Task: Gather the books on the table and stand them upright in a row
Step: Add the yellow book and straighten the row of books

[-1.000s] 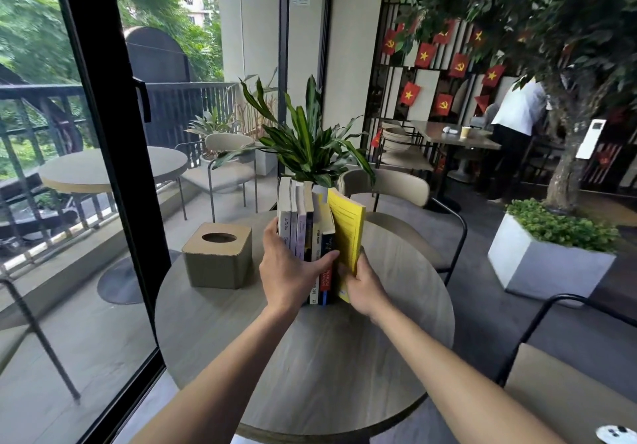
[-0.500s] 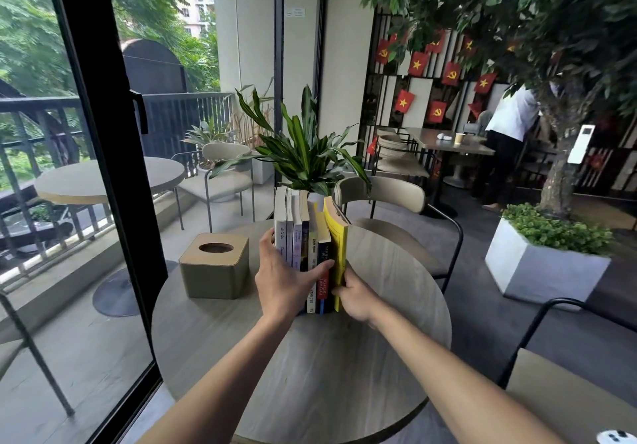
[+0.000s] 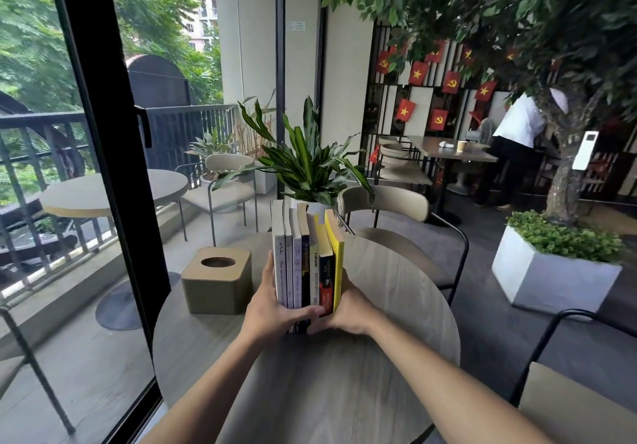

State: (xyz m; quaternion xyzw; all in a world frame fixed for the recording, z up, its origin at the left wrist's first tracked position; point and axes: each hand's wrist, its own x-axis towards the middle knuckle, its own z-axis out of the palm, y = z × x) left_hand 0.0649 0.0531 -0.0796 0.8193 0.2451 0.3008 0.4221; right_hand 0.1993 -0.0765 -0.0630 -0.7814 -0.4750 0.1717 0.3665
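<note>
Several books (image 3: 306,261) stand upright in a tight row, spines toward me, near the middle of the round wooden table (image 3: 396,309). The yellow book (image 3: 339,264) is the rightmost and stands flush against the others. My left hand (image 3: 272,309) presses the white book at the row's left end, with its thumb across the bottom of the spines. My right hand (image 3: 348,311) presses against the yellow book from the right. The row is squeezed between both hands.
A beige tissue box (image 3: 217,281) stands on the table left of the books. A potted plant (image 3: 310,171) rises just behind the row. A chair (image 3: 389,202) is behind the table, another (image 3: 572,402) at right. A glass door frame (image 3: 100,154) runs along the left.
The yellow book, tilted out to the right a second ago, has been pushed upright against the row. My right hand moved in against it.
</note>
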